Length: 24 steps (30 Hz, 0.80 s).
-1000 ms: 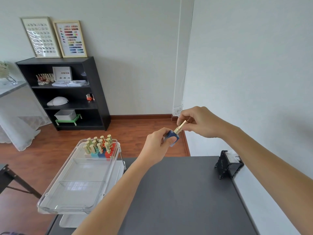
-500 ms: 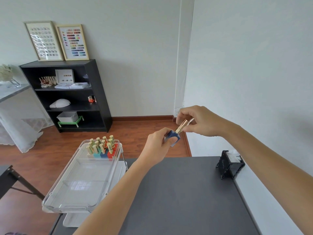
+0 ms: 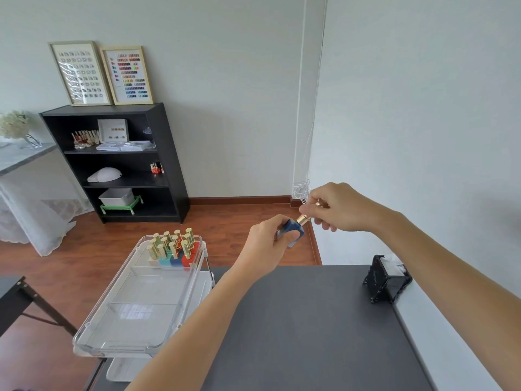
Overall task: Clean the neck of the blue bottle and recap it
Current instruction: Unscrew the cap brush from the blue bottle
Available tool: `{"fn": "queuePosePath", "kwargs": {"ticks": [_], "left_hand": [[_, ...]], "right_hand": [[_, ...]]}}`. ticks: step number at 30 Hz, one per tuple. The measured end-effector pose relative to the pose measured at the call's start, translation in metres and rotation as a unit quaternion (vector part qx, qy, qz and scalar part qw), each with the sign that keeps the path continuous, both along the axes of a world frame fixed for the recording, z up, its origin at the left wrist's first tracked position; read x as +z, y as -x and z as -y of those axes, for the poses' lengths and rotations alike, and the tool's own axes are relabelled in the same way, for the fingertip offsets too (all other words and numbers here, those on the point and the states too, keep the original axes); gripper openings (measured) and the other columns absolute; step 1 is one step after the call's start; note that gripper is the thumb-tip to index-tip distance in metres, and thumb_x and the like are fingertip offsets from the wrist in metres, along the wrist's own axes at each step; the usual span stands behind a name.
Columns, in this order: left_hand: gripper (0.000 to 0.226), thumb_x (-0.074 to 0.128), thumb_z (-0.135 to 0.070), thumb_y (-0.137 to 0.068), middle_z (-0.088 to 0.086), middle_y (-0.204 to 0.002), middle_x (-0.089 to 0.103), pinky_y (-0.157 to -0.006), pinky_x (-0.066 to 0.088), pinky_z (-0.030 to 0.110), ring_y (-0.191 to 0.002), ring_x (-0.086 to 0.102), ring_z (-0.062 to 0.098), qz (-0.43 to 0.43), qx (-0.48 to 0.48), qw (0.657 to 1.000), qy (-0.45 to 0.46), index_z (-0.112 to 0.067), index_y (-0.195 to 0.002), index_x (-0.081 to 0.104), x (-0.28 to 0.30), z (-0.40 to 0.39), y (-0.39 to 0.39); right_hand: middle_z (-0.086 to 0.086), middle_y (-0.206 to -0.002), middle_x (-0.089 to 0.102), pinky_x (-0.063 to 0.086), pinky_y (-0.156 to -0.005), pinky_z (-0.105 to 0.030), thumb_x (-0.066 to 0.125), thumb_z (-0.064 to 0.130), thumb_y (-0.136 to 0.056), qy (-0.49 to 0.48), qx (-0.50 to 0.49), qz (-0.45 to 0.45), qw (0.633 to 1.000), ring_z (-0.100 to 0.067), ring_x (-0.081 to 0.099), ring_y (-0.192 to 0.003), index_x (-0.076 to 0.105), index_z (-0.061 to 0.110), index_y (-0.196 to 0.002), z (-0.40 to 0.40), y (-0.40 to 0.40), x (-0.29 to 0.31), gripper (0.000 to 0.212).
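My left hand point(image 3: 267, 245) grips a small blue bottle point(image 3: 293, 230), held in the air above the far edge of the dark table and tilted to the right. A gold cap point(image 3: 305, 219) sits at the bottle's neck. The fingers of my right hand point(image 3: 337, 208) pinch the upper end of that cap, hiding most of it. I cannot tell whether the cap is fully seated on the neck.
A dark grey table point(image 3: 310, 328) lies below my arms. At its right edge stands a black tissue holder point(image 3: 384, 280). To the left, a clear tray point(image 3: 141, 303) on a cart holds several gold-capped bottles point(image 3: 173, 246). A black shelf point(image 3: 118, 165) stands against the far wall.
My hands stay together on the bottle and cap. My right fingers have shifted their hold on the cap, and less of the gold shows now. The camera has shifted slightly.
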<state>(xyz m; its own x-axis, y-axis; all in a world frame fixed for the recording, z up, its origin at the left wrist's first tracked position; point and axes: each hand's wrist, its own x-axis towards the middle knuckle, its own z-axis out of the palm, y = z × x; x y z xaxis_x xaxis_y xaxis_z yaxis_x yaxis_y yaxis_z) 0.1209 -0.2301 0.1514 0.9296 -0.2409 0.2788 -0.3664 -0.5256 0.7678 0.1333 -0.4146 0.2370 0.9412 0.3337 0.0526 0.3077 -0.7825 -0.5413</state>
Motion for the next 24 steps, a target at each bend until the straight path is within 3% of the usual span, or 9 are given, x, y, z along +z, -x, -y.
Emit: {"fn": "queuePosePath", "kwargs": {"ticks": [2,3,5,8,12,13,15,20,24], "left_hand": [[0.006,0.060,-0.030,-0.094,-0.008,-0.088,0.067,-0.055,0.042,0.013,-0.074,0.060,0.012,-0.002,-0.002,1.000,-0.009,-0.035,-0.097,0.057,0.000,0.001,-0.001],[0.006,0.060,-0.030,-0.094,-0.010,-0.086,0.066,-0.055,0.043,0.013,-0.072,0.060,0.011,-0.003,-0.001,1.000,-0.011,-0.035,-0.097,0.057,0.000,0.001,-0.002],[0.006,0.060,-0.030,-0.094,-0.016,-0.082,0.064,-0.056,0.042,0.010,-0.066,0.057,0.007,-0.002,0.000,1.000,-0.007,-0.035,-0.097,0.058,-0.001,0.000,-0.002],[0.008,0.060,-0.029,-0.094,-0.019,-0.081,0.062,-0.061,0.042,0.007,-0.071,0.060,0.009,0.008,-0.002,1.000,-0.009,-0.036,-0.096,0.056,0.000,0.000,-0.004],[0.011,0.061,-0.029,-0.093,-0.019,-0.080,0.062,-0.059,0.044,0.007,-0.072,0.061,0.009,0.007,0.001,1.000,-0.015,-0.038,-0.094,0.055,0.001,0.000,-0.006],[0.011,0.061,-0.029,-0.093,-0.018,-0.081,0.063,-0.057,0.043,0.008,-0.071,0.060,0.009,0.007,0.002,1.000,-0.013,-0.038,-0.094,0.055,0.001,0.000,-0.007],[0.009,0.061,-0.028,-0.093,-0.014,-0.082,0.064,-0.055,0.042,0.009,-0.069,0.058,0.011,0.010,0.002,1.000,-0.009,-0.036,-0.095,0.056,0.003,-0.001,-0.007],[0.006,0.060,-0.025,-0.093,-0.010,-0.080,0.065,-0.057,0.040,0.009,-0.061,0.052,-0.005,0.025,-0.007,1.000,-0.003,-0.028,-0.098,0.062,0.008,-0.003,-0.006],[0.009,0.061,-0.026,-0.093,-0.007,-0.087,0.067,-0.056,0.040,0.008,-0.062,0.053,0.000,0.024,-0.002,1.000,-0.009,-0.024,-0.102,0.064,0.012,-0.002,-0.006]], "right_hand": [[-0.003,-0.072,0.069,0.050,-0.057,-0.026,0.065,0.028,-0.091,0.011,0.016,0.011,1.000,-0.016,0.066,-0.061,0.066,0.019,-0.082,0.000,0.000,0.001,0.013],[0.000,-0.075,0.068,0.051,-0.061,-0.027,0.068,0.022,-0.089,0.011,0.031,0.015,0.999,-0.018,0.065,-0.068,0.067,0.021,-0.084,0.001,0.001,0.003,0.005],[0.004,-0.087,0.069,0.053,-0.071,-0.027,0.072,0.018,-0.085,0.005,0.052,0.016,0.999,-0.017,0.066,-0.080,0.066,0.023,-0.092,0.002,0.002,0.004,0.011],[0.006,-0.083,0.069,0.046,-0.055,-0.012,0.070,0.034,-0.087,-0.002,0.019,0.005,1.000,-0.001,0.065,-0.062,0.066,0.023,-0.095,0.000,0.003,0.001,0.015],[0.005,-0.071,0.068,0.052,-0.057,-0.025,0.067,0.026,-0.090,-0.001,0.012,0.021,1.000,-0.016,0.067,-0.062,0.070,0.018,-0.087,-0.001,0.000,-0.002,0.009],[0.007,-0.072,0.068,0.049,-0.059,-0.024,0.070,0.022,-0.088,-0.005,0.020,0.027,0.999,-0.013,0.065,-0.063,0.070,0.020,-0.087,-0.001,0.001,0.000,0.002],[0.007,-0.081,0.069,0.044,-0.064,-0.020,0.072,0.016,-0.085,-0.006,0.030,0.034,0.999,-0.006,0.062,-0.068,0.069,0.024,-0.090,0.000,0.002,0.002,0.009],[0.006,-0.075,0.067,0.046,-0.063,-0.025,0.071,0.026,-0.087,0.004,0.026,0.039,0.999,-0.011,0.056,-0.065,0.072,0.021,-0.093,0.001,0.003,0.001,0.007],[-0.002,-0.082,0.072,0.047,-0.064,-0.028,0.070,0.019,-0.088,0.032,0.031,0.069,0.997,-0.017,0.062,-0.072,0.075,0.019,-0.093,0.003,0.005,0.007,0.007]]}}
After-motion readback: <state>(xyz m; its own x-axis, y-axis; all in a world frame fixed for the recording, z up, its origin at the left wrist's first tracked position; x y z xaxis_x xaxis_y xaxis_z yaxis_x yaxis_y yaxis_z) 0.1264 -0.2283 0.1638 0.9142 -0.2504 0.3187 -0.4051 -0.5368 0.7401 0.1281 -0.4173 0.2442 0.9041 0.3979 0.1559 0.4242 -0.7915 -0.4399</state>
